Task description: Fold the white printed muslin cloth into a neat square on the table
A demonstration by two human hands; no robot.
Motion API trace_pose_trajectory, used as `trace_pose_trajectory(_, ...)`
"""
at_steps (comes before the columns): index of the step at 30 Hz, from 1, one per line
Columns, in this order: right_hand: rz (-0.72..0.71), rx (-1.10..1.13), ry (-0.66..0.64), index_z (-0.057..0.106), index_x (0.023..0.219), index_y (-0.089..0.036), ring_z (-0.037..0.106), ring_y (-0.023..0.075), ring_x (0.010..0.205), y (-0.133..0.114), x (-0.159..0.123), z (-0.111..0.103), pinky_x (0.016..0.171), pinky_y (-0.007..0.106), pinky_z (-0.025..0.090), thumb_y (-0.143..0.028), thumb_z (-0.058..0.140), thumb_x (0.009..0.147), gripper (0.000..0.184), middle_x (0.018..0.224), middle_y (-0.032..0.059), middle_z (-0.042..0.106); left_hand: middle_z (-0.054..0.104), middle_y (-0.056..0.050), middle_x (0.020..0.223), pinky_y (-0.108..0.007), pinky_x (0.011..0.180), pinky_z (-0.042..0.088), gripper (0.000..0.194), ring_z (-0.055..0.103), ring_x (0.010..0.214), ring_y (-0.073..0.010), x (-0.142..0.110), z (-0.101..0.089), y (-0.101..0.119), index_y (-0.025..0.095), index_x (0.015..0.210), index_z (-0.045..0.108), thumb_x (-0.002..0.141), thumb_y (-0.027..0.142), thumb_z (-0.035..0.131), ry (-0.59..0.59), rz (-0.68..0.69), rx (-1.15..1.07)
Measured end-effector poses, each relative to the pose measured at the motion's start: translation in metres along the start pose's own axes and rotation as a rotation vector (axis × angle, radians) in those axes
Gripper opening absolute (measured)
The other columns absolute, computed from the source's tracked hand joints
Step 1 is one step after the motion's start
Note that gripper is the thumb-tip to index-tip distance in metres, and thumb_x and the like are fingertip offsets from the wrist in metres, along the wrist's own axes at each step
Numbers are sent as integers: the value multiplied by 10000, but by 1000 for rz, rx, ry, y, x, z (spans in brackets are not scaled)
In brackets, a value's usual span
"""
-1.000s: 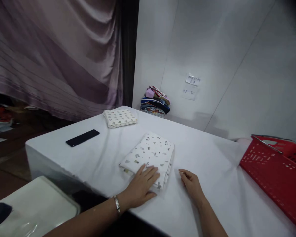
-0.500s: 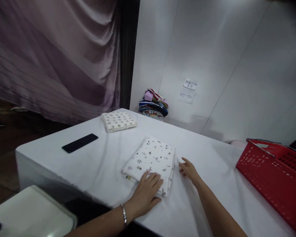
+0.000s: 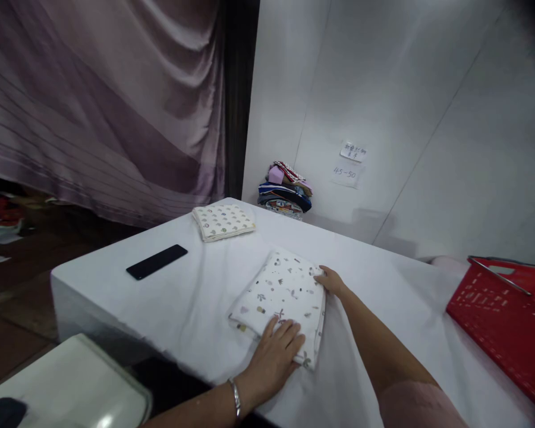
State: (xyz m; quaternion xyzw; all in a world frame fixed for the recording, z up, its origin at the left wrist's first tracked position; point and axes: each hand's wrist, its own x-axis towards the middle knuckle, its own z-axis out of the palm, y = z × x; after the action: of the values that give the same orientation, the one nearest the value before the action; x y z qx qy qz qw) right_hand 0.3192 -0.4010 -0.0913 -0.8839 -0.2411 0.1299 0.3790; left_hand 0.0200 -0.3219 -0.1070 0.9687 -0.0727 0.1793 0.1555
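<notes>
A folded white cloth with small printed motifs lies on the white-covered table in front of me. My left hand, wearing a silver bracelet, rests flat on its near edge with fingers stretched out. At the cloth's far right corner, my right hand has its fingers closed on the edge; the fingertips are partly hidden. Farther back on the left sits a second folded cream cloth with a small repeated pattern, apart from both hands.
A black phone-like slab lies at the table's left. The red plastic basket with a metal handle stands at the right. Behind the table is a stack of folded fabrics by the wall. A pale stool-like surface is at lower left.
My right hand has moved from beside the cloth onto its far right corner and closed there. My left hand stays on the near edge. The whole view has shifted slightly.
</notes>
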Motion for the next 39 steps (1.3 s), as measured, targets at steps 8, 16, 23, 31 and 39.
trace_pose_trajectory(8, 20, -107, -38, 637, 869, -139, 576, 177, 687, 21, -53, -29, 591, 258, 404, -320, 600, 697, 252, 746, 37, 649, 517, -15, 1307, -548, 1091, 35, 362, 343, 1292, -239, -8, -27, -38, 280, 1192, 500, 851, 160, 484, -91, 118, 34)
trace_pose_trajectory(16, 84, -163, -102, 656, 799, -159, 584, 198, 687, 31, -116, -48, 606, 277, 391, -463, 551, 749, 326, 741, 56, 663, 450, 2, 1371, -528, 1088, 158, 583, 276, 1335, -214, -30, -63, -67, 297, 1225, 490, 734, -3, 403, -172, 115, 23)
trace_pose_trajectory(23, 157, -135, -159, 623, 1113, -111, 529, 270, 1092, 12, -81, -48, 871, 308, 406, -464, 619, 709, 537, 1189, 134, 592, 374, -19, 1423, -584, 1091, 117, 779, 285, 1326, -254, -36, -55, -37, 269, 1311, 401, 579, 2, 427, -156, 65, 16)
trace_pose_trajectory(31, 291, -74, -267, 612, 1135, -144, 584, 296, 996, 2, -59, -49, 770, 348, 472, -385, 759, 536, 662, 1147, 145, 613, 403, -38, 1404, -566, 1095, 133, 687, 323, 1302, -255, -39, -51, -31, 267, 1353, 351, 705, 80, 481, -126, 109, 53)
trace_pose_trajectory(39, 342, 84, -322, 515, 1217, -119, 612, 237, 924, 10, -116, -56, 691, 297, 487, -428, 669, 640, 673, 1118, 151, 609, 517, -4, 1309, -514, 1110, 91, 575, 375, 1276, -217, -51, -51, -61, 276, 1225, 493, 713, 16, 447, -65, 123, 130)
